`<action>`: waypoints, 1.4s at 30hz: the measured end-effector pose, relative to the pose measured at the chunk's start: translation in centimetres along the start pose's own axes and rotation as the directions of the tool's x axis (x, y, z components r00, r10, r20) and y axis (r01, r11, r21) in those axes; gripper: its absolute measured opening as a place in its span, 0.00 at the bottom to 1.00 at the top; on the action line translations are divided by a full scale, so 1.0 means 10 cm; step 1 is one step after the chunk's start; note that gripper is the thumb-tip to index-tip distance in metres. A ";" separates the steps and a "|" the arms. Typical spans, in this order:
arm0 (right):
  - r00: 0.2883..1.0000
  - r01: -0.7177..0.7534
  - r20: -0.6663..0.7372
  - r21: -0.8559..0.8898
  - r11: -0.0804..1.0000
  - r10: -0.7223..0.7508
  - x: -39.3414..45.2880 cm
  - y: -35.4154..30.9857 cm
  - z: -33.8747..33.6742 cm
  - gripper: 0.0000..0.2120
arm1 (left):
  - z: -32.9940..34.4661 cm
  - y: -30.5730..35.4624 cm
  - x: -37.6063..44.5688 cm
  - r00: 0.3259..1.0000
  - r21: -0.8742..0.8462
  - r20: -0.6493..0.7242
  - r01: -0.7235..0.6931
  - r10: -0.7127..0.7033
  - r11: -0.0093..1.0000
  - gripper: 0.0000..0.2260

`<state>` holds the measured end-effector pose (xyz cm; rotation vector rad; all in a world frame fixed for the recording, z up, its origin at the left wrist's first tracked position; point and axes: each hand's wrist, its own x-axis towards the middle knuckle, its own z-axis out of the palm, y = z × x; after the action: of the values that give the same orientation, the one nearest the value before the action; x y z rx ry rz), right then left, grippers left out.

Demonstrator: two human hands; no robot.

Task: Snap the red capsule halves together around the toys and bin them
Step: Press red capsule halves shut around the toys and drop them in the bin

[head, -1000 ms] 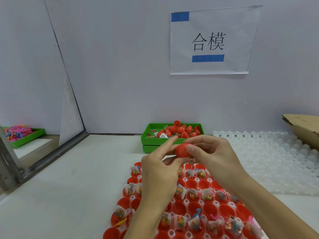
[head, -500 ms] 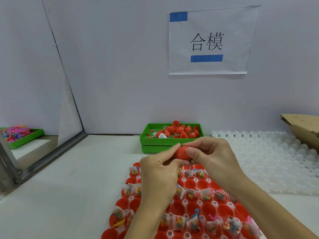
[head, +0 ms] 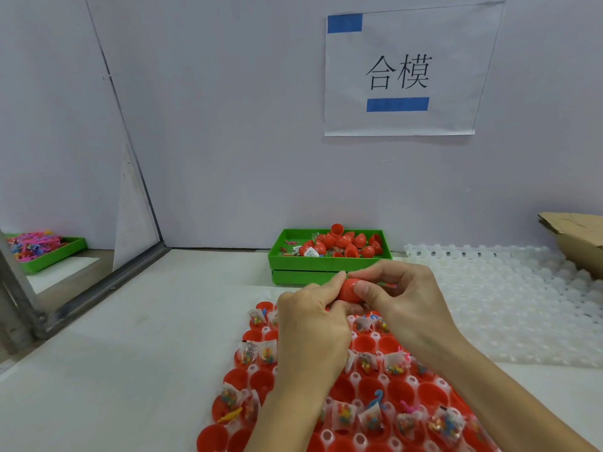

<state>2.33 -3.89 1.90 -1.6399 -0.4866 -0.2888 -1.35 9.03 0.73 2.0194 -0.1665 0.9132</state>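
Both my hands meet above the near tray of red cups (head: 368, 391): my left hand (head: 311, 324) and right hand (head: 403, 300) curl round one red capsule (head: 349, 290), fingertips pinching it from either side. White tabletop (head: 130, 370). Green bin (head: 329, 259) of capsules against the pale back wall, under a paper sign (head: 404, 70). Empty white tray (head: 509, 305) lies right; cardboard (head: 577, 239) at far right.

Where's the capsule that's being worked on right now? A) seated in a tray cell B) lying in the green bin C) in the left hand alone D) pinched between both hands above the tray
D: the capsule is pinched between the left hand and the right hand, above the tray and short of the green bin.
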 end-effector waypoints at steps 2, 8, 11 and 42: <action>1.000 -0.009 0.004 -0.002 1.000 0.009 0.00 0.00 0.00 0.09 | 0.00 -0.01 0.00 1.000 0.016 0.012 -0.008 0.008 1.000 0.16; 0.998 -0.017 0.055 -0.084 0.996 0.021 0.01 -0.07 -0.02 0.03 | -0.05 0.01 0.05 0.998 -0.090 0.062 0.034 -0.029 0.995 0.19; 0.988 -0.137 0.090 0.121 0.983 0.127 0.03 -0.11 -0.04 0.11 | -0.10 0.02 0.09 0.987 -0.316 0.124 0.136 -0.101 0.939 0.24; 0.925 -0.381 0.217 0.532 0.756 0.313 0.04 -0.05 -0.03 0.15 | 0.00 -0.02 0.04 0.940 -0.516 0.312 0.292 -0.140 0.805 0.20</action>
<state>2.49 -4.06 2.60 -1.1248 -0.2992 0.2243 -0.98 9.26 0.81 1.5519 -0.3008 0.3802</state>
